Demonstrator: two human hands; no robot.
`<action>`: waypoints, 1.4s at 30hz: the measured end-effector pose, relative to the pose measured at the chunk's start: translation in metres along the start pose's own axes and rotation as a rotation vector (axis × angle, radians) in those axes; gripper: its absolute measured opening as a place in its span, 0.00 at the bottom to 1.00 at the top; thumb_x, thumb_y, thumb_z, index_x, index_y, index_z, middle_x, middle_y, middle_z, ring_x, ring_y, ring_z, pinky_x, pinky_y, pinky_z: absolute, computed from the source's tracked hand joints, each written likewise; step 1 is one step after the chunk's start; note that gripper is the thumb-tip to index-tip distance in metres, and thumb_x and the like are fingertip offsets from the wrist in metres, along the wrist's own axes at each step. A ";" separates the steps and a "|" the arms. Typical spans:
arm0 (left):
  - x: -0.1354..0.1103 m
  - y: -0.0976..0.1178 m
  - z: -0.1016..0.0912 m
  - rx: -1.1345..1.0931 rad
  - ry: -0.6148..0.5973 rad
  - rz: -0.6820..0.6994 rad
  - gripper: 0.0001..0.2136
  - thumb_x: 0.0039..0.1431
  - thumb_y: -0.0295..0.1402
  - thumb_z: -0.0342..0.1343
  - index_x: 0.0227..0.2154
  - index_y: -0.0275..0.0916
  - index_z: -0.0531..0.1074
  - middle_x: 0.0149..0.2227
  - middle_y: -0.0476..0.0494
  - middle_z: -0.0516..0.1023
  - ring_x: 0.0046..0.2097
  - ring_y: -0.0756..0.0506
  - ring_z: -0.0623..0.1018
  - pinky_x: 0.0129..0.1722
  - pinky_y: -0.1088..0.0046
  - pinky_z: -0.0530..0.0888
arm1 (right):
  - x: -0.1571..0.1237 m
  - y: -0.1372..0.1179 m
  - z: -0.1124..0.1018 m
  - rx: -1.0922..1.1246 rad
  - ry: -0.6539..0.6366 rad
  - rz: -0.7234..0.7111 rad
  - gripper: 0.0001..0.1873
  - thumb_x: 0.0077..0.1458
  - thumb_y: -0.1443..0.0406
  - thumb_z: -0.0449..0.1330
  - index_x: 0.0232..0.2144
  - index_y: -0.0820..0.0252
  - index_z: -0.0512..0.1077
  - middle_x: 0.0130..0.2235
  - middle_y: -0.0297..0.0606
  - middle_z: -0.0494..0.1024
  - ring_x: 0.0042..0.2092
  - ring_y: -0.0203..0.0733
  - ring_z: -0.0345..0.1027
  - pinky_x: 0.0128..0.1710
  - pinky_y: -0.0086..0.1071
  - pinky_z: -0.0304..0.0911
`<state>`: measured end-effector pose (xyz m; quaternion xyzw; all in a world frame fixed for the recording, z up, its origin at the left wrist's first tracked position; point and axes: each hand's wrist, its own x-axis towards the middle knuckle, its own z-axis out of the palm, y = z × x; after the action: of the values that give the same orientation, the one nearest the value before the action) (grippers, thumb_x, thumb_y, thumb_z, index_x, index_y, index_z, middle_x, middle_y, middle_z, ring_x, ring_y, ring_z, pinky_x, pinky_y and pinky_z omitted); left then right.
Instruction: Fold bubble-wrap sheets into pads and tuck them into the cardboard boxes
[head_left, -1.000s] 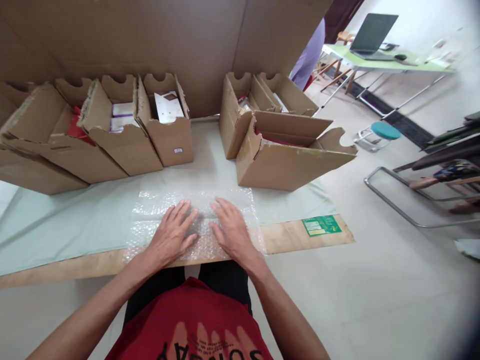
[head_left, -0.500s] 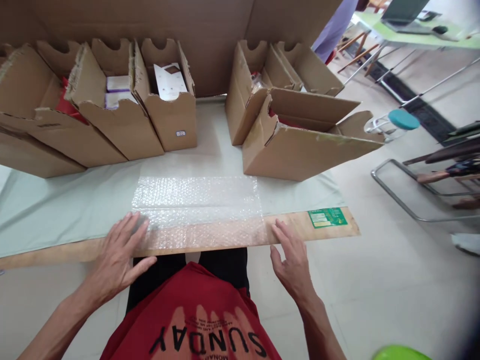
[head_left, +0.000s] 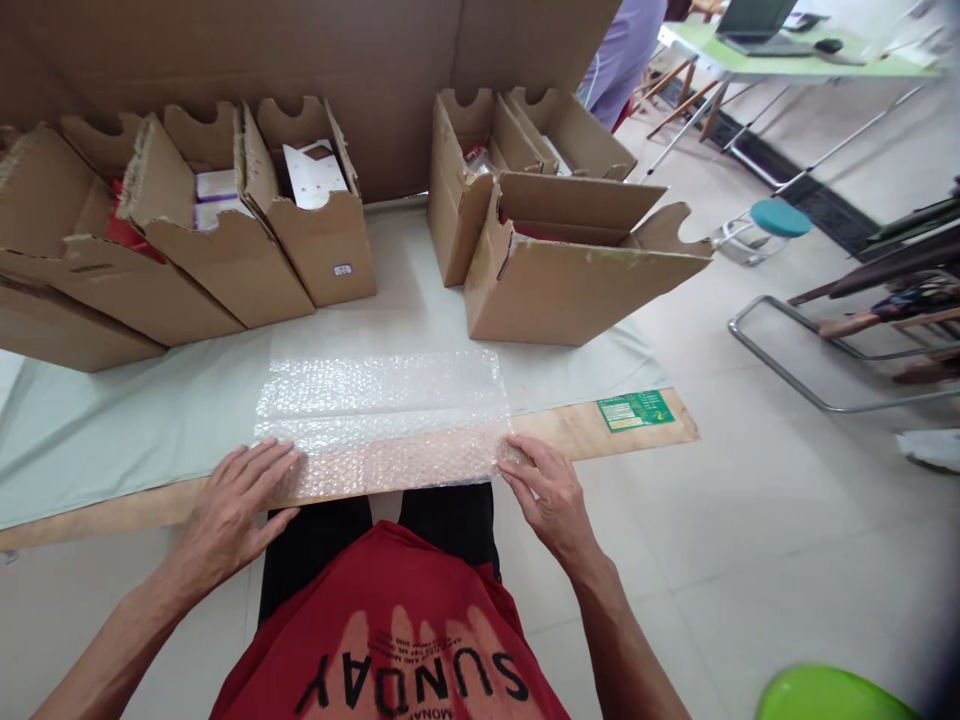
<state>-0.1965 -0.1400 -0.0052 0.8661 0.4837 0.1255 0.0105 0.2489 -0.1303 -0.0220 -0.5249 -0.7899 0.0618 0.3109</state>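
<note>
A clear sheet of bubble wrap [head_left: 386,420] lies flat along the front edge of the table, partly on the pale green cloth [head_left: 112,430] and partly on the bare wooden edge [head_left: 555,430]. My left hand [head_left: 232,510] rests on the sheet's lower left corner, fingers stretched and thumb apart, holding nothing. At the sheet's lower right corner, thumb and fingers of my right hand [head_left: 551,495] come together on the plastic in a pinch.
Cardboard file boxes [head_left: 337,245] stand along the back left, and more boxes [head_left: 585,290] at the back right, against a tall cardboard panel [head_left: 225,60]. A green sticker [head_left: 636,411] is on the wood. On the floor stand a teal stool [head_left: 780,218] and a bright green object [head_left: 832,695].
My right hand has moved left from the wooden edge onto the bubble wrap's right corner, and its fingers have closed there. My left hand stays on the left corner. The view has shifted slightly.
</note>
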 end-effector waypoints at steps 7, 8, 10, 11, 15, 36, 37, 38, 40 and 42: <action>-0.001 0.008 -0.015 -0.177 0.132 -0.083 0.15 0.64 0.34 0.58 0.53 0.44 0.73 0.49 0.38 0.79 0.54 0.37 0.78 0.60 0.51 0.72 | 0.008 -0.017 -0.025 0.451 0.061 0.253 0.06 0.66 0.64 0.58 0.39 0.54 0.75 0.48 0.42 0.83 0.52 0.47 0.77 0.53 0.45 0.72; 0.001 0.009 -0.017 -0.237 0.142 -0.118 0.10 0.65 0.33 0.57 0.48 0.44 0.75 0.49 0.39 0.80 0.55 0.37 0.78 0.58 0.54 0.74 | 0.012 -0.018 -0.027 0.504 0.083 0.328 0.06 0.67 0.63 0.58 0.39 0.54 0.76 0.44 0.40 0.84 0.48 0.46 0.79 0.49 0.43 0.74; 0.009 0.013 -0.022 -0.369 0.150 -0.224 0.05 0.65 0.33 0.55 0.37 0.43 0.77 0.49 0.40 0.80 0.55 0.39 0.79 0.55 0.60 0.76 | 0.023 -0.018 -0.028 0.576 0.151 0.467 0.08 0.65 0.59 0.60 0.38 0.55 0.76 0.36 0.38 0.84 0.38 0.44 0.79 0.41 0.39 0.76; 0.015 0.015 -0.023 -0.427 0.145 -0.301 0.06 0.65 0.35 0.55 0.34 0.43 0.76 0.48 0.41 0.81 0.53 0.40 0.80 0.53 0.62 0.77 | 0.029 -0.016 -0.027 0.600 0.199 0.519 0.10 0.64 0.57 0.61 0.37 0.55 0.76 0.33 0.37 0.83 0.34 0.43 0.78 0.37 0.38 0.75; 0.041 0.019 -0.027 -0.528 0.087 -0.694 0.11 0.59 0.45 0.57 0.33 0.43 0.76 0.38 0.45 0.84 0.40 0.42 0.82 0.43 0.66 0.78 | 0.045 -0.004 -0.017 0.708 0.321 0.554 0.17 0.57 0.51 0.66 0.42 0.56 0.76 0.34 0.38 0.82 0.34 0.44 0.78 0.35 0.38 0.74; 0.076 -0.006 -0.015 -0.249 0.000 -0.940 0.25 0.53 0.57 0.54 0.45 0.43 0.72 0.32 0.47 0.78 0.33 0.41 0.78 0.42 0.61 0.74 | 0.060 0.027 0.011 -0.012 0.120 0.552 0.27 0.57 0.52 0.60 0.54 0.59 0.72 0.41 0.42 0.79 0.32 0.42 0.69 0.39 0.40 0.69; 0.075 -0.008 -0.017 -0.260 -0.011 -0.952 0.26 0.53 0.58 0.54 0.46 0.44 0.72 0.33 0.47 0.79 0.33 0.42 0.78 0.41 0.62 0.74 | 0.061 0.029 0.011 -0.024 0.125 0.548 0.27 0.58 0.51 0.60 0.54 0.59 0.72 0.42 0.42 0.79 0.33 0.43 0.69 0.40 0.40 0.69; 0.074 -0.009 -0.017 -0.257 -0.030 -0.958 0.27 0.52 0.58 0.55 0.46 0.44 0.73 0.34 0.47 0.79 0.33 0.42 0.78 0.40 0.63 0.74 | 0.062 0.032 0.012 -0.038 0.125 0.544 0.28 0.58 0.50 0.60 0.54 0.60 0.72 0.42 0.42 0.79 0.34 0.44 0.69 0.41 0.41 0.68; 0.074 -0.011 -0.016 -0.228 -0.090 -0.950 0.25 0.50 0.58 0.57 0.42 0.44 0.74 0.33 0.47 0.80 0.32 0.42 0.78 0.36 0.65 0.73 | 0.068 0.036 0.017 -0.063 0.100 0.530 0.28 0.58 0.49 0.59 0.53 0.60 0.72 0.40 0.42 0.79 0.36 0.47 0.70 0.42 0.43 0.68; 0.076 -0.011 -0.014 -0.183 -0.145 -0.914 0.19 0.50 0.55 0.56 0.32 0.44 0.73 0.29 0.46 0.79 0.31 0.41 0.77 0.31 0.66 0.70 | 0.075 0.036 0.023 -0.072 0.045 0.513 0.25 0.58 0.50 0.58 0.50 0.60 0.74 0.36 0.42 0.78 0.37 0.49 0.70 0.41 0.43 0.66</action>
<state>-0.1706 -0.0715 0.0227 0.5663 0.8004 0.0896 0.1749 0.2452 -0.0443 -0.0237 -0.7199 -0.6258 0.0988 0.2836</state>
